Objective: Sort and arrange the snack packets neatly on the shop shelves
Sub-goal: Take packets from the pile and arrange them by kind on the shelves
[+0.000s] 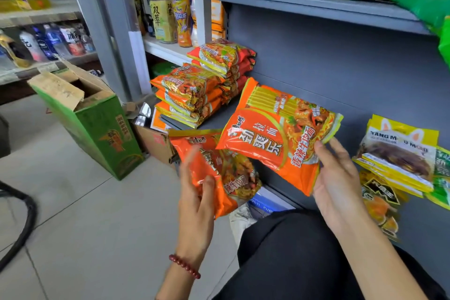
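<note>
My left hand [197, 200] grips an orange noodle packet [226, 173] from below, thumb on its front. My right hand [336, 178] holds a second orange noodle packet [275, 129] by its right edge, tilted over the grey shelf [219, 119]. The two packets overlap in front of the shelf edge. At the shelf's left end stand two stacks of the same orange packets [194, 95], the rear stack [224, 61] taller. Yellow packets [399, 151] and green ones lie on the shelf at right.
An open green cardboard box [97, 124] stands on the tiled floor at left, a brown carton [153, 141] beside it. The upper shelf [292, 0] carries orange and green packets. Bottles [48, 41] line a far rack. My dark-clothed knee [304, 251] is below the shelf.
</note>
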